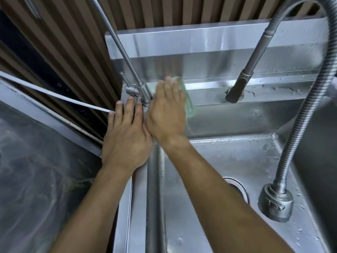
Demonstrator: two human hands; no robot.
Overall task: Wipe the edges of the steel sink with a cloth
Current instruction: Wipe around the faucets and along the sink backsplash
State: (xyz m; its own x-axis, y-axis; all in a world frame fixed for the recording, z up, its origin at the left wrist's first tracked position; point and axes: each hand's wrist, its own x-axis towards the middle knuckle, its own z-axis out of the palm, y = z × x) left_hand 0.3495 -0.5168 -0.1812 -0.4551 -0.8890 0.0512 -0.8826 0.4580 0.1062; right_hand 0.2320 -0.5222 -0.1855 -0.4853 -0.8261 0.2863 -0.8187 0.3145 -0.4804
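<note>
The steel sink fills the middle and right of the head view, with a raised back ledge and a deep wet basin. My right hand lies flat with straight fingers on a pale green cloth, pressing it onto the back ledge just right of a thin steel tap. Only the cloth's right side and top corner show; my hand hides the remainder. My left hand rests open, fingers spread, on the sink's left rim at the back corner, beside the tap's base.
A pull-out spray tap stands on the ledge to the right, its coiled hose looping down to a spray head over the basin. The drain lies below. A white tube crosses the slatted wall on the left.
</note>
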